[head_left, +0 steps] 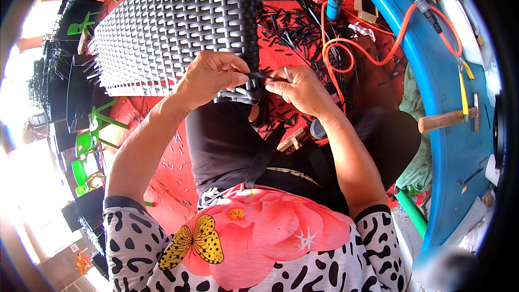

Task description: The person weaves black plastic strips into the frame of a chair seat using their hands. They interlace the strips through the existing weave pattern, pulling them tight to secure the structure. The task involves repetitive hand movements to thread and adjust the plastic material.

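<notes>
A large dark grey woven rattan panel (178, 27) stands over my lap, its edge wrapped in strip. My left hand (213, 78) lies at the panel's lower right corner, with thumb and fingers pinched on one end of a short black strip (259, 75). Just to the right, my right hand (300, 89) pinches the strip's other end. A thin pale metal tool (287, 74) pokes up between the right hand's fingers; its kind cannot be made out. Loose strip loops (240, 96) hang at the panel's corner below my left hand.
A blue round table (454, 184) curves along the right, bearing a wooden-handled hammer (446, 121), yellow-handled pliers (463, 94) and an orange hose (400, 38). Black strip scraps (294, 30) litter the red floor. Green chairs (84, 143) stand at left. A wooden piece (292, 139) lies near my foot.
</notes>
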